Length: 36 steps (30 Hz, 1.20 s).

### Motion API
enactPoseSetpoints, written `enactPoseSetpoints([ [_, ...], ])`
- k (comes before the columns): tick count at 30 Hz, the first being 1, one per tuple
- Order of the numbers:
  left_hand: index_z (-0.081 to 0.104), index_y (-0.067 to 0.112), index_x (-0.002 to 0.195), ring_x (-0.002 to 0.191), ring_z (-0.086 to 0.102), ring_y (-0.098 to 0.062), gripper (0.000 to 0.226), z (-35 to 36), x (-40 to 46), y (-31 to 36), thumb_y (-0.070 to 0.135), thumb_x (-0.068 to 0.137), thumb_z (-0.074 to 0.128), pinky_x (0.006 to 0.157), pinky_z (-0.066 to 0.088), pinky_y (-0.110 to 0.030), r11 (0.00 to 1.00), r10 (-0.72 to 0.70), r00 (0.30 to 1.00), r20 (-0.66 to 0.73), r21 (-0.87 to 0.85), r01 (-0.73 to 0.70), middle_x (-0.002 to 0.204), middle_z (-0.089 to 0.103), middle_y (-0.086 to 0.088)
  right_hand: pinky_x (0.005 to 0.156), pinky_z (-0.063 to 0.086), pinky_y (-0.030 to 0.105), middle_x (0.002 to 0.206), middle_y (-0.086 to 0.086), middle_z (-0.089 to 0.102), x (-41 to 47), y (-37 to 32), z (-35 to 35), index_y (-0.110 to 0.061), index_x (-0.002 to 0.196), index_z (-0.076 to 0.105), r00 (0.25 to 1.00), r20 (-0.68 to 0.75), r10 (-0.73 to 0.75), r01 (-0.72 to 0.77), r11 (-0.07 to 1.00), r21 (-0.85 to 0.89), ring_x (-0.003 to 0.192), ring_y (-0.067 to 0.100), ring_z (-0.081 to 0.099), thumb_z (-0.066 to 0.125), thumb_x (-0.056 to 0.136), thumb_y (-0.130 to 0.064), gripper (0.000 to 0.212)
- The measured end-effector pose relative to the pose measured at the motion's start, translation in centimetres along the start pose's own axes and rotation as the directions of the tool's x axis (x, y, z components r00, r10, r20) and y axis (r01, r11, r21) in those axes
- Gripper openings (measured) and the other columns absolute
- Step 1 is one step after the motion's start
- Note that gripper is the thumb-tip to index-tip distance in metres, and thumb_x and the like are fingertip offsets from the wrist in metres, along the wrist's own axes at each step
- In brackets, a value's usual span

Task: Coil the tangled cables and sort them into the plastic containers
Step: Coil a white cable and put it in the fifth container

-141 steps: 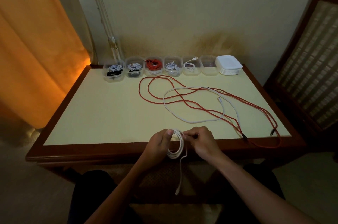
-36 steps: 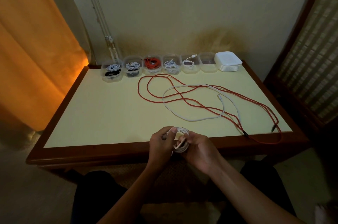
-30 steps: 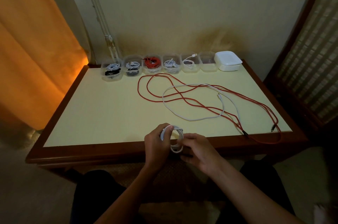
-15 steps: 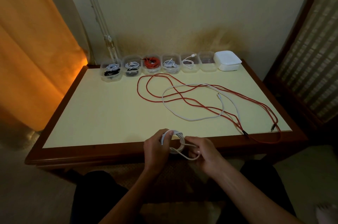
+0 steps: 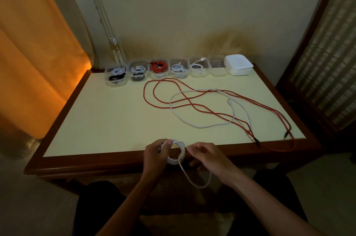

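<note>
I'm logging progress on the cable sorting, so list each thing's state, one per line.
White coil: wound, tail hanging loose.
Left hand: grips the coil.
Right hand: pinches the tail.
Red cable: uncoiled on table.
White cable: uncoiled, crossing the red.
Rightmost container: looks empty.
Lids: stacked.

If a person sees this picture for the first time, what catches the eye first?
The long red cable sprawls in loops across the table, tangled with a loose white cable. At the near edge, the left hand holds a white coil. Along the wall stands a row of clear containers.
</note>
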<state>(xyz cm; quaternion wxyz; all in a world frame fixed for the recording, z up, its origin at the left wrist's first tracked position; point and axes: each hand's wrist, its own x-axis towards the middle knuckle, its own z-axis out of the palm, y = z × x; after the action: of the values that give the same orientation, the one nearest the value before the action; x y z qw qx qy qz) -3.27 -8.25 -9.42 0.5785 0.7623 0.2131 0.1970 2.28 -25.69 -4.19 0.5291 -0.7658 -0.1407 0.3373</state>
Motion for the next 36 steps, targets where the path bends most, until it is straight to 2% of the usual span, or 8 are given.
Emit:
enactPoseSetpoints([
  [3, 0.075, 0.015, 0.09, 0.049, 0.052, -0.003, 0.013, 0.1, -0.7, 0.5, 0.014, 0.093, 0.062, 0.051, 0.04, -0.018, 0.999, 0.019, 0.998, 0.065, -0.035, -0.017, 0.055, 0.064, 0.007, 0.058, 0.05, 0.022, 0.087, 0.001, 0.072, 0.3, -0.3, -0.2, -0.011, 0.102, 0.069, 0.994, -0.036, -0.106, 0.101, 0.989, -0.104, 0.07, 0.013, 0.068, 0.062, 0.094, -0.035, 0.025],
  [10, 0.073, 0.006, 0.092, 0.078, 0.072, -0.019, 0.019, 0.0, -1.0, 2.5, 0.013, 0.096, 0.056, 0.07, 0.055, -0.026, 0.989, 0.098, 0.936, 0.337, -0.136, -0.054, 0.083, 0.075, -0.005, 0.052, 0.049, 0.024, 0.077, 0.012, 0.072, 0.9, -0.4, -0.6, -0.005, 0.095, 0.07, 0.988, 0.025, -0.154, 0.156, 0.973, -0.168, 0.061, 0.015, 0.066, 0.065, 0.094, -0.029, 0.024],
  [14, 0.068, 0.015, 0.107, 0.087, 0.071, -0.025, 0.031, 0.3, -0.7, 2.5, 0.041, 0.096, 0.053, 0.077, 0.058, -0.039, 0.977, -0.081, 0.932, 0.354, -0.158, 0.145, 0.095, 0.074, -0.007, 0.057, 0.056, 0.037, 0.071, 0.011, 0.072, 1.5, 0.0, -0.3, -0.004, 0.082, 0.073, 0.974, -0.126, -0.189, 0.164, 0.969, -0.187, 0.058, 0.023, 0.069, 0.065, 0.093, -0.026, 0.026],
  [18, 0.058, 0.013, 0.121, 0.051, 0.057, -0.017, 0.038, 0.4, -1.7, 2.7, 0.039, 0.103, 0.037, 0.046, 0.042, -0.025, 0.901, -0.252, 0.758, 0.601, -0.14, 0.41, 0.088, 0.07, -0.015, 0.068, 0.058, 0.046, 0.07, 0.01, 0.073, 2.2, 0.3, -0.9, -0.004, 0.077, 0.072, 0.917, -0.393, -0.075, 0.06, 0.997, -0.049, 0.061, 0.024, 0.071, 0.065, 0.093, -0.02, 0.024],
  [21, 0.067, 0.012, 0.111, 0.047, 0.04, -0.012, 0.032, -0.1, -1.6, 1.8, 0.028, 0.103, 0.041, 0.046, 0.03, -0.024, 0.944, -0.235, 0.8, 0.552, -0.066, 0.322, 0.063, 0.06, -0.001, 0.061, 0.059, 0.034, 0.081, 0.014, 0.074, 1.9, -0.2, -1.8, 0.0, 0.083, 0.072, 0.912, -0.403, 0.077, 0.007, 0.979, 0.204, 0.068, 0.021, 0.071, 0.063, 0.094, -0.016, 0.021],
  [25, 0.07, 0.016, 0.079, 0.061, 0.055, -0.007, 0.03, -0.2, -1.3, 2.1, 0.015, 0.1, 0.049, 0.06, 0.042, -0.018, 0.986, -0.166, 0.889, 0.426, 0.043, 0.164, 0.069, 0.062, 0.002, 0.056, 0.053, 0.025, 0.088, 0.015, 0.074, 0.8, 0.1, -1.6, 0.003, 0.089, 0.073, 0.951, -0.258, 0.169, -0.044, 0.902, 0.429, 0.069, 0.017, 0.068, 0.063, 0.094, -0.013, 0.02],
  [31, 0.078, 0.01, 0.085, 0.076, 0.072, -0.012, 0.007, 0.0, -1.2, 1.9, 0.006, 0.083, 0.072, 0.07, 0.056, -0.023, 0.989, -0.151, 0.979, 0.139, 0.022, 0.149, 0.077, 0.076, 0.001, 0.056, 0.053, 0.024, 0.084, 0.013, 0.075, -0.1, 0.6, -0.3, 0.001, 0.088, 0.074, 0.96, -0.267, 0.079, 0.036, 0.917, 0.398, 0.068, 0.017, 0.069, 0.061, 0.095, -0.014, 0.021],
  [36, 0.072, 0.003, 0.071, 0.062, 0.066, -0.014, 0.024, -0.4, -1.1, 3.5, 0.002, 0.092, 0.06, 0.06, 0.051, -0.021, 0.972, -0.214, 0.932, 0.292, -0.027, 0.232, 0.063, 0.07, -0.004, 0.055, 0.054, 0.023, 0.08, 0.014, 0.074, -0.6, 1.1, 0.4, 0.0, 0.087, 0.073, 0.938, -0.332, -0.097, 0.183, 0.954, 0.239, 0.071, 0.019, 0.071, 0.062, 0.095, -0.015, 0.02],
])
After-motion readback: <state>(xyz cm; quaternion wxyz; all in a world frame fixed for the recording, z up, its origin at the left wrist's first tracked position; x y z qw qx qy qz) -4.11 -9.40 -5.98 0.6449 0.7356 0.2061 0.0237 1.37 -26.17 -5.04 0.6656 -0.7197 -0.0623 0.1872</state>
